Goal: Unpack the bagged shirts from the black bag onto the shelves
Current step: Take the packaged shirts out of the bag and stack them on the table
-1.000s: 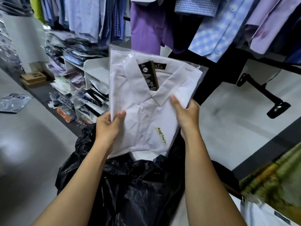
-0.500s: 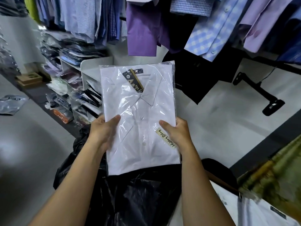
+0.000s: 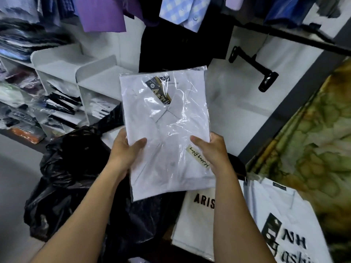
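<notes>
Both hands, left and right, grip shirt at centre frame above bag. Keep it flat; slide into shelves, upper left.

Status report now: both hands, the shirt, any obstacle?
Left hand and right hand shut on bagged white shirt. Shirt held flat above black bag. White shelves ahead, nothing blocking.
</notes>
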